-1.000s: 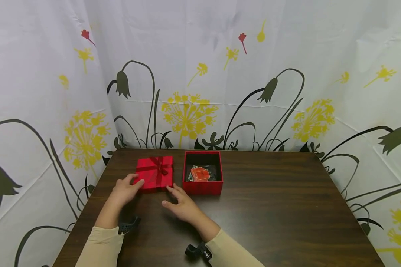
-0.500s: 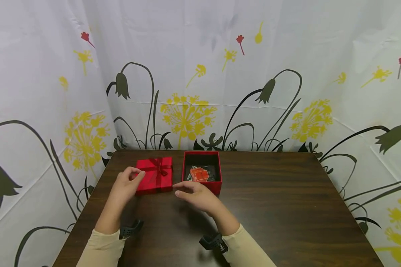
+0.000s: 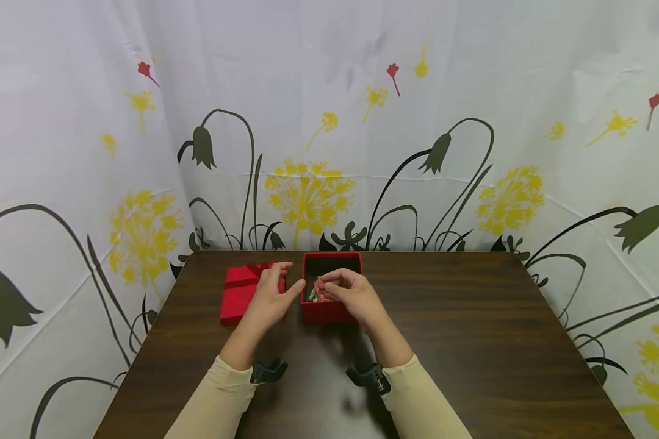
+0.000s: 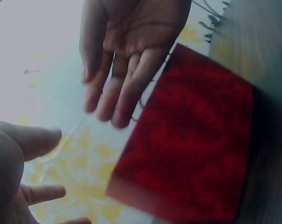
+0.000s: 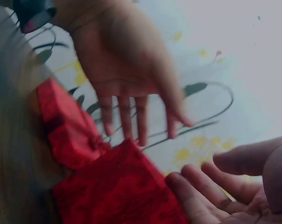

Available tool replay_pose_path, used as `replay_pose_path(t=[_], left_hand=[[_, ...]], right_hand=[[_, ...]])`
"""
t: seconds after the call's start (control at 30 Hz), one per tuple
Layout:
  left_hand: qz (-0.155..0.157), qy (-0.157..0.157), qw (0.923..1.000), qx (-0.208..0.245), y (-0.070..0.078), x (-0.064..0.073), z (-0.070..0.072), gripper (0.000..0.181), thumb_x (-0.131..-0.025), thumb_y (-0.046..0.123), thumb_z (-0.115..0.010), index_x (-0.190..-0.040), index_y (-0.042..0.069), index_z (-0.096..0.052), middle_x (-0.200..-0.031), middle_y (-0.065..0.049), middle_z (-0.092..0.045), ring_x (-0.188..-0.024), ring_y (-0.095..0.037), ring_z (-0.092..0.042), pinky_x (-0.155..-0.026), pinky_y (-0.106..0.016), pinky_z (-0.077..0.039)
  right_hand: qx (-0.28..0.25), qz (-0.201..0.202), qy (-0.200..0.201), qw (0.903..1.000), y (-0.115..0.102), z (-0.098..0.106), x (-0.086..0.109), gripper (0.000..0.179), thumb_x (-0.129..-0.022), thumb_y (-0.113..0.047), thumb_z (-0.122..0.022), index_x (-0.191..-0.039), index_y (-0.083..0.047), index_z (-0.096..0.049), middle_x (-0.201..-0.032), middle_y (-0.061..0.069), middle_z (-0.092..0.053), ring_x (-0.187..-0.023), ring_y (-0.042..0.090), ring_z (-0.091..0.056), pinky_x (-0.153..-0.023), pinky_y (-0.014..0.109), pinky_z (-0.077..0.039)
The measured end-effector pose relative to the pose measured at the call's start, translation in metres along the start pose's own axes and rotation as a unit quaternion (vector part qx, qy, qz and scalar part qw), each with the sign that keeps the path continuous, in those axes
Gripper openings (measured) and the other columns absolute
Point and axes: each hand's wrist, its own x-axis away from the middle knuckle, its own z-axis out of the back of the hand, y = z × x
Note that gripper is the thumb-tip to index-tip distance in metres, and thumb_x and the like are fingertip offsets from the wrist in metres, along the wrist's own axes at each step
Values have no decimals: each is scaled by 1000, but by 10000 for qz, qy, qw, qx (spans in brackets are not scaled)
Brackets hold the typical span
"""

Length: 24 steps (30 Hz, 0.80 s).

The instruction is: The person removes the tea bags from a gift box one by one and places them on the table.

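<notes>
An uncovered red box (image 3: 332, 314) with a dark inside stands near the back of the table. Small orange and clear-wrapped packets (image 3: 320, 291) lie in it, partly hidden by my right hand (image 3: 357, 296). That hand hovers over the box's front right rim, fingers slightly bent; in the right wrist view nothing shows between the fingers (image 5: 201, 179). My left hand (image 3: 269, 297) is between the box and the red ribboned lid (image 3: 236, 296), fingers extended and thumb toward the box's left rim. Part of the lid and its bow (image 5: 96, 142) are behind it in the head view.
A dark wooden table (image 3: 472, 341) extends to the right and toward me. Behind it hangs a white curtain (image 3: 329, 73) with a flower print. Black wrist cameras (image 3: 370, 375) are strapped on both wrists.
My left hand has moved right from the lid's left side to beside the box. The right hand has moved up and right, from in front of the box to over its rim.
</notes>
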Motion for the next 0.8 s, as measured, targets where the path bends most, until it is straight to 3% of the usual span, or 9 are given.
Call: replay_pose_path(t=[0.17,0.33,0.47,0.6,0.8], left_hand=[[9,-217,9997,-148,6,-19,-33,96,-101,60,-68,-172,11,-26,-173,-27,-28,-160,-51,-31,-124,-75,-33],[60,-278,9993,-258,2,-23,-56,120,-92,70,-75,-177,12,-13,-181,-26,-13,-167,-52,-18,-126,-76,-26],[152,-67,9979,-634,-5,-22,-66,132,-86,75,-79,-177,11,-7,-182,-25,-12,-166,-52,-21,-127,-74,-28],[198,47,9975,-673,-8,-24,-70,139,-82,78,-80,-176,8,-5,-182,-24,-15,-165,-52,-25,-128,-72,-28],[343,-7,9984,-459,-8,-26,-74,143,-80,74,-85,-177,11,-1,-181,-23,-19,-164,-49,-30,-127,-69,-33]], right_hand=[[-290,-206,667,9971,7,5,-9,28,-106,6,-60,-133,11,-60,-111,23,-74,-102,30,-81,-98,41,-64],[86,-355,901,9953,8,2,-8,32,-104,11,-54,-135,5,-56,-108,20,-73,-86,18,-73,-86,30,-66],[58,-495,937,9944,7,1,-7,36,-106,10,-53,-141,-1,-51,-118,26,-70,-96,29,-78,-84,31,-66],[-162,-599,926,9938,1,5,-11,43,-107,9,-55,-147,-2,-45,-120,24,-66,-113,41,-77,-88,34,-67],[19,-843,785,9933,-5,14,-27,44,-106,8,-59,-148,1,-46,-118,21,-63,-110,35,-76,-105,46,-61]])
